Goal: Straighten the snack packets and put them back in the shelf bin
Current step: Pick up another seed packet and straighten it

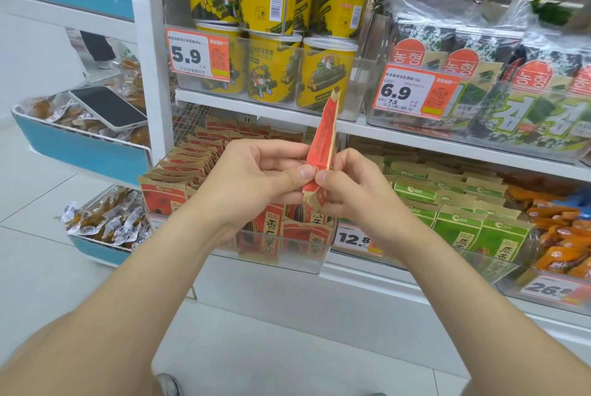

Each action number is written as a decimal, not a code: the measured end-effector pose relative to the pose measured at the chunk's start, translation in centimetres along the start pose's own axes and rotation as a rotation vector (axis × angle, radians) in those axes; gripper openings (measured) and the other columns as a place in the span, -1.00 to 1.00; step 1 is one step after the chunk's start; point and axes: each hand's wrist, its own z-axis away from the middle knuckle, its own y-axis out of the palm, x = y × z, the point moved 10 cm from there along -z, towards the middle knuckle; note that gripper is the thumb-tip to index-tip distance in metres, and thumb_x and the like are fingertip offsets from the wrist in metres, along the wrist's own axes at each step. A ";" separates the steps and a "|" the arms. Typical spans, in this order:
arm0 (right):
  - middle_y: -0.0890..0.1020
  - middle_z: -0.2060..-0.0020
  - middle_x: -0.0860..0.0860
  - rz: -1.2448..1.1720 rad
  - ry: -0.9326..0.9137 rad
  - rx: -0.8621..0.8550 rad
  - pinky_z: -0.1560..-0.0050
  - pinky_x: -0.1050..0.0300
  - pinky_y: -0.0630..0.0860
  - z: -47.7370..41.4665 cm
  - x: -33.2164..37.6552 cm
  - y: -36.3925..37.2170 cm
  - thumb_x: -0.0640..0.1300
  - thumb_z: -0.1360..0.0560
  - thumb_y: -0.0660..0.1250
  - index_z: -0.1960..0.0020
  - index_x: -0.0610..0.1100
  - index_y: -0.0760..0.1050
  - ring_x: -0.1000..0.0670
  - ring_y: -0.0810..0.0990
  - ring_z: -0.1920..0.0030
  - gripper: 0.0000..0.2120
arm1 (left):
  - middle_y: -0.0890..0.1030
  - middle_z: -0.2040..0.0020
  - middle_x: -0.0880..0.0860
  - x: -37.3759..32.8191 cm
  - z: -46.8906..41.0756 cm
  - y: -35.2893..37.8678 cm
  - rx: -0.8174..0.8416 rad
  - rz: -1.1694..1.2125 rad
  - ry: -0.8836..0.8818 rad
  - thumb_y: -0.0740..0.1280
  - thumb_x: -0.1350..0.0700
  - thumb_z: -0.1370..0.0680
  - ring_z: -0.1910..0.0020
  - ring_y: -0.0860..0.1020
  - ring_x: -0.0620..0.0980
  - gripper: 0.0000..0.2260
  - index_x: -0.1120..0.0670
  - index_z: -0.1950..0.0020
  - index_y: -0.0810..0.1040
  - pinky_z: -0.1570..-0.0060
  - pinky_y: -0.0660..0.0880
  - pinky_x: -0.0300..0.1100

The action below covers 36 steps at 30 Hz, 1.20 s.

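I see 1 red snack packet (323,139) held edge-on and tilted, raised above the clear bin (287,263) of matching red packets (179,171). The left hand (252,178) pinches its lower part between thumb and curled fingers. The right hand (355,194) pinches the bottom corner likewise. Green packets (460,223) sit just beside the bin.

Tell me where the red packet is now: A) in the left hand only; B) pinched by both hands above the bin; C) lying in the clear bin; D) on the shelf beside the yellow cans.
B: the left hand and right hand both pinch the red packet near its lower end, above the clear bin.
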 end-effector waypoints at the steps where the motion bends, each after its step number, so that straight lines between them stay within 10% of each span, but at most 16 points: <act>1: 0.68 0.04 -0.15 -0.040 0.012 0.035 -0.18 -0.25 0.70 -0.1 -0.3 0.3 -0.16 -0.66 0.40 -0.04 -0.12 0.36 -0.07 0.76 0.06 -0.79 | 0.79 -0.02 0.14 0.0 0.0 -0.1 0.001 0.002 -0.002 0.54 0.23 -0.53 -0.01 0.79 0.08 -0.70 0.12 -0.26 0.72 0.10 0.71 -0.17; 5: 0.72 0.06 -0.07 -0.185 0.054 0.142 -0.11 -0.04 0.67 -0.1 -0.8 1.5 -0.06 -0.58 0.40 -0.12 -0.11 0.35 -0.12 0.75 -0.03 -0.74 | 0.79 -0.01 0.15 -0.2 0.0 -0.5 -0.005 -0.002 -0.001 0.56 0.22 -0.49 0.02 0.79 0.10 -0.69 0.14 -0.23 0.73 0.12 0.71 -0.16; 19: 0.63 -0.29 -0.37 -0.173 0.058 0.199 -0.19 -0.24 0.70 0.2 -0.7 1.4 -0.34 -0.43 0.42 -0.43 -0.42 0.33 -0.31 0.71 -0.24 -0.39 | 0.79 0.01 0.16 -1.1 0.1 -0.7 0.001 -0.081 0.056 0.62 0.17 -0.37 0.05 0.79 0.16 -0.61 0.15 -0.19 0.74 0.18 0.71 -0.14; 27: 0.67 -0.29 -0.18 -0.390 0.073 0.173 -0.08 -0.24 0.67 -0.4 -1.0 2.1 -0.01 -0.56 0.37 -0.57 -0.02 0.36 -0.28 0.69 -0.21 -0.41 | 0.72 0.11 0.13 -1.2 0.4 1.2 0.141 -0.212 0.111 0.70 0.29 -0.37 0.24 0.71 0.11 -0.48 0.04 -0.28 0.68 0.08 0.70 -0.03; 30: 0.68 -0.35 -0.04 -0.206 0.035 0.003 -0.37 -0.32 0.57 -0.9 -1.3 0.8 0.21 -0.64 0.25 -0.54 0.18 0.39 -0.18 0.68 -0.33 -0.52 | 0.71 0.15 0.11 -1.0 0.6 2.1 0.165 -0.306 0.121 0.68 0.28 -0.42 0.26 0.70 0.09 -0.44 -0.03 -0.33 0.58 0.06 0.71 0.01; 36: 0.75 -0.18 0.04 0.177 -0.229 -0.112 -0.30 -0.30 0.62 -0.2 1.9 0.7 -0.09 -0.78 0.21 -0.39 0.04 0.59 -0.03 0.72 -0.22 -0.73 | 0.66 0.13 0.04 -1.8 0.1 -1.0 -0.169 -0.472 0.183 0.51 -0.10 -0.60 0.27 0.71 0.13 -0.76 -0.16 -0.19 0.53 0.12 0.70 0.21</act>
